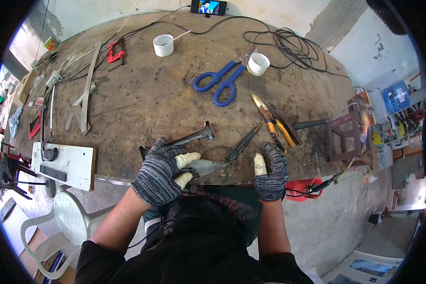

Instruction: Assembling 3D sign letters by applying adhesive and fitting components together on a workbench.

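Observation:
My left hand (160, 171), in a grey striped knit glove with wrapped thumb and finger, pinches a flat pointed metal plate (210, 167) at the table's near edge. Just beyond it lies a dark metal piece with a flared end (194, 136), partly hidden by that hand. My right hand (271, 171), gloved alike with a wrapped thumb, rests at the edge holding nothing, thumb apart from the fingers. Between the hands lies a slim dark tool (244, 141), its kind unclear. Yellow-handled pliers (271, 124) lie beyond my right hand.
Blue-handled shears (227, 83) lie mid-table by a white cup (258, 64); another cup (164, 45) holds a stick. A flame (365, 124) burns beside a rusty metal frame (341, 137) at right. Coiled cable (293, 47), a red clamp (115, 53) and a white board (75, 163) surround the workspace.

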{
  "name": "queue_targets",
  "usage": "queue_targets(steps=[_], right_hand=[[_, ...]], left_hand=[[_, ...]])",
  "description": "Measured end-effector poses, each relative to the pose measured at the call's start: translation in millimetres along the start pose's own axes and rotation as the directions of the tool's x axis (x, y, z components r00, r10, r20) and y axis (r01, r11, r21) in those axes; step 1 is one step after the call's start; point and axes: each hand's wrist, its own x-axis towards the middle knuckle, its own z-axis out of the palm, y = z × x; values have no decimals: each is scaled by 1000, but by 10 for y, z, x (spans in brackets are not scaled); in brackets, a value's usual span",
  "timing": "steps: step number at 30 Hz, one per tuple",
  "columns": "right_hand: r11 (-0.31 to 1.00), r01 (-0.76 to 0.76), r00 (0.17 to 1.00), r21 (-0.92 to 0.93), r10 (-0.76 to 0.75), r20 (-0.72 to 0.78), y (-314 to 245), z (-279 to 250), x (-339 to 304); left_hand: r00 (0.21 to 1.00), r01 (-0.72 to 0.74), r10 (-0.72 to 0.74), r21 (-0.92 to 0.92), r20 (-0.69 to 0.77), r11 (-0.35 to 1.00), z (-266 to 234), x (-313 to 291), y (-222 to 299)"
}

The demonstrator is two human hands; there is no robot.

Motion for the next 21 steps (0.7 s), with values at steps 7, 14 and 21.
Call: queue_targets(steps=[7, 14, 21], right_hand=[[999, 22, 1000, 31, -22, -18, 25, 9, 2], [998, 21, 1000, 60, -20, -2, 23, -1, 4], [997, 8, 1000, 72, -8, -4, 37, 13, -14]], left_hand=[[1000, 6, -6, 15, 21, 1000, -7, 18, 18], [999, 14, -15, 46, 28, 999, -10, 10, 42], [1000, 27, -27, 4, -7, 1000, -21, 9, 49]])
